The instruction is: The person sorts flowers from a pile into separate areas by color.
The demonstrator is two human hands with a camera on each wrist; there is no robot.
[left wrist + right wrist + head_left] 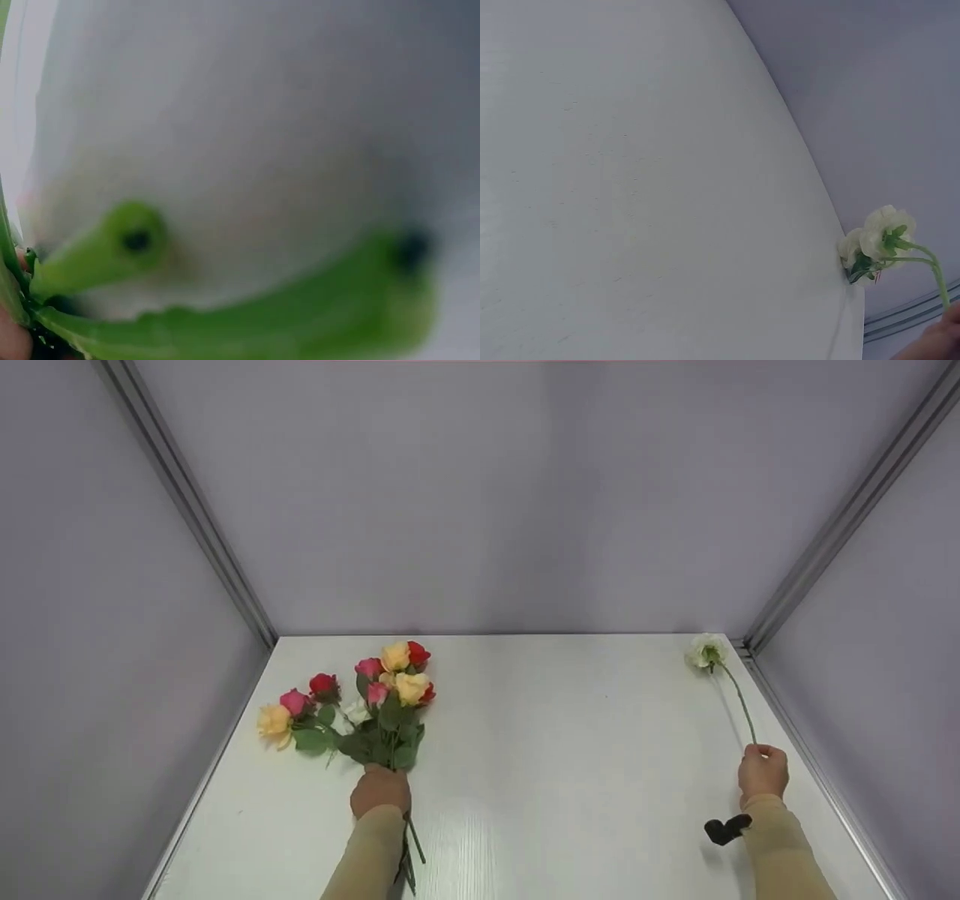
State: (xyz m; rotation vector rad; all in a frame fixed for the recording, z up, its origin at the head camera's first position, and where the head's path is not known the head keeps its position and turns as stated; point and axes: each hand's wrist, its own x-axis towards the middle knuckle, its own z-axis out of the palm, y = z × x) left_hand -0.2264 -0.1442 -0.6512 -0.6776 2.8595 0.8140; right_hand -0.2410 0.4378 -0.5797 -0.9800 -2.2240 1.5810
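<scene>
My left hand grips a bunch of artificial roses by the stems, with red, pink and yellow blooms pointing to the back of the table. Below the fist the cut stem ends stick out; in the left wrist view two green stems loom large and blurred. At the right side, my right hand pinches the thin stem of a white flower, its head up near the table's far right corner. The right wrist view has white blooms on bent green stems, with part of the hand at the edge.
Red, pink and yellow roses spread to the left of the bunch, with a white bloom between. The white table is bounded by grey panels at back and sides. A black wrist camera juts from the right sleeve.
</scene>
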